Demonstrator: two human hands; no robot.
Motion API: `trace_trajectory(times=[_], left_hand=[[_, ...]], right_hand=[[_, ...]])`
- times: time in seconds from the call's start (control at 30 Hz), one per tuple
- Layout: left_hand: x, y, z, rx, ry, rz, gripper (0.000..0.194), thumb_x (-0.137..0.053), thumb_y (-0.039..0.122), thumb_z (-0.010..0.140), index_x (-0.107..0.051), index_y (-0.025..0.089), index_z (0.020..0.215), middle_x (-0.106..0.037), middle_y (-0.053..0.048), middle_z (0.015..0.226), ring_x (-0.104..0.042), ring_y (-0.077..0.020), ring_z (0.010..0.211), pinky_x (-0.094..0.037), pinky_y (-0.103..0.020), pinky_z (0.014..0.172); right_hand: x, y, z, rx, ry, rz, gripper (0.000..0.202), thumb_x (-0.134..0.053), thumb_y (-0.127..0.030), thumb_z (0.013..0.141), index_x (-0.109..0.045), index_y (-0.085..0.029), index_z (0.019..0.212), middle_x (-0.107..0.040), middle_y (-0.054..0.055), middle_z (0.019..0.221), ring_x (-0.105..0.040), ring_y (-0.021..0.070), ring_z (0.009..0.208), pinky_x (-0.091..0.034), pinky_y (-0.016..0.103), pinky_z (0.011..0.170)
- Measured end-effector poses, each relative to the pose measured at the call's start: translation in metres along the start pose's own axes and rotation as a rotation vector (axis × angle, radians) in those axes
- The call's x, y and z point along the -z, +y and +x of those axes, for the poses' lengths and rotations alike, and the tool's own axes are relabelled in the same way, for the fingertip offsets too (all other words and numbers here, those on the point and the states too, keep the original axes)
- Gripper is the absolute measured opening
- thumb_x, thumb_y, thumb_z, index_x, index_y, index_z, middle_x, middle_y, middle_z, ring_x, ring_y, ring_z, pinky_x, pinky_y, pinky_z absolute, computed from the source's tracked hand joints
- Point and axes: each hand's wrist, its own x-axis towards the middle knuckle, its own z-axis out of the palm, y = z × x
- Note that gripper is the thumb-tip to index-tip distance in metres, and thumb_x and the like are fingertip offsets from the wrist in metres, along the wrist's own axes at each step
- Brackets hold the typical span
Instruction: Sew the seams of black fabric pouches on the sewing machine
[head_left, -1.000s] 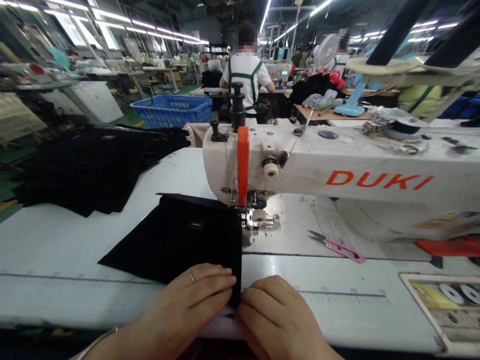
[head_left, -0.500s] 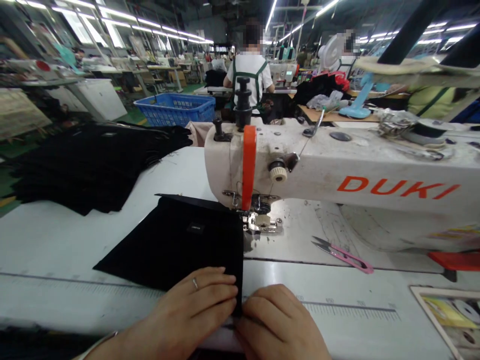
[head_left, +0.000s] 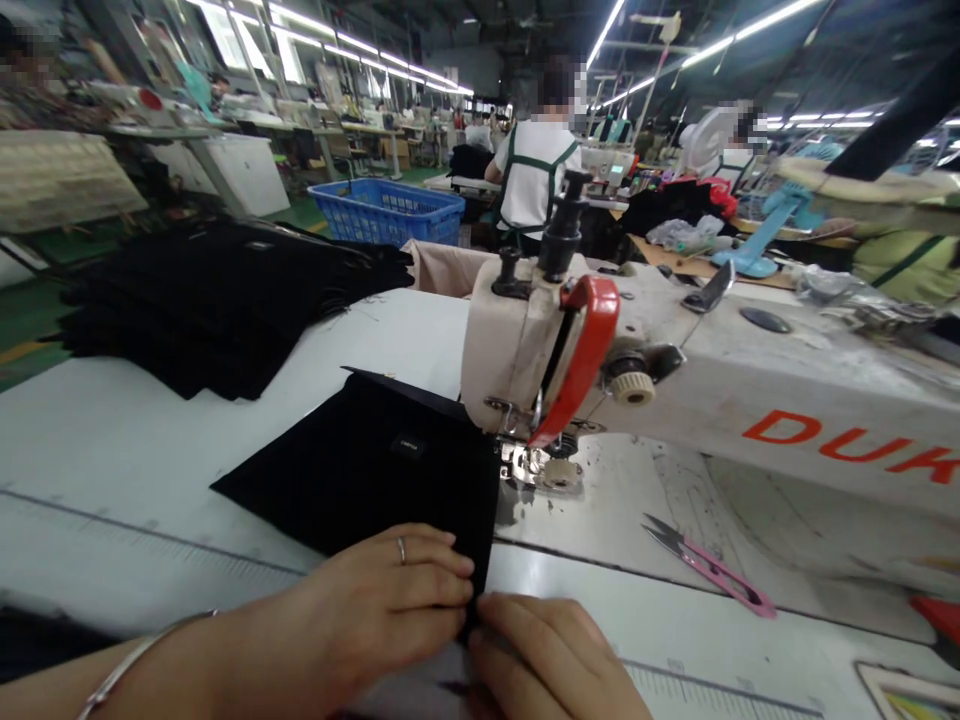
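Observation:
A black fabric piece [head_left: 360, 470] with a small label [head_left: 409, 445] lies on the white sewing table, its right edge at the presser foot [head_left: 536, 467] of the sewing machine [head_left: 517, 345]. My left hand [head_left: 375, 600], wearing a ring and a bangle, lies over the near corner of the fabric with its fingers together at the edge; its thumb is hidden. Close beside it, my right hand [head_left: 547, 655] has its fingers bent and pinches the same edge at the near end. Part of that edge is hidden by my fingers.
Pink-handled thread snips [head_left: 709, 565] lie right of the presser foot. A pile of black fabric pieces [head_left: 217, 300] stands at the table's left. Behind are a blue basket [head_left: 390, 210] and a co-worker [head_left: 536, 175] facing away. A printed ruler [head_left: 150, 540] runs along the front.
The camera has turned and tilted, so the machine and background appear further right and slanted. Both hands stay at the fabric's near edge, with no clear movement of the fabric under the foot.

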Motion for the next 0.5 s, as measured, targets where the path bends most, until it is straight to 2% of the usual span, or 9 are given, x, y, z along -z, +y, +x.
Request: trace_trajectory(times=[0.17,0.33,0.5], left_hand=[[-0.003,-0.017,0.01,-0.049,0.092,-0.011,0.023,-0.044,0.013,0.102,-0.065,0.018,0.109,-0.074,-0.003,0.11,-0.064,-0.0152,0.113,-0.038,-0.033,0.118],[0.004,-0.034,0.022,-0.038,0.062,-0.003,0.024,-0.042,0.017,0.104,-0.066,0.019,0.105,-0.073,-0.002,0.113,-0.064,-0.0133,0.113,-0.035,-0.03,0.118],[-0.001,-0.056,0.026,-0.057,0.078,0.077,0.023,-0.043,0.02,0.105,-0.066,0.021,0.109,-0.073,-0.001,0.117,-0.063,-0.0114,0.117,-0.032,-0.026,0.119]], right_hand=[[0.006,0.012,0.019,0.058,0.005,-0.008,0.019,-0.053,-0.011,0.097,-0.07,-0.015,0.104,-0.075,0.005,0.103,-0.07,0.0182,0.087,-0.056,0.029,0.074],[0.013,0.023,0.035,0.039,-0.113,0.017,0.02,-0.05,-0.015,0.099,-0.069,-0.014,0.107,-0.074,0.005,0.103,-0.068,0.0214,0.089,-0.056,0.032,0.078],[0.016,0.033,0.046,-0.001,-0.222,0.018,0.017,-0.054,-0.013,0.094,-0.067,-0.015,0.105,-0.073,0.006,0.103,-0.067,0.0238,0.09,-0.058,0.036,0.08]])
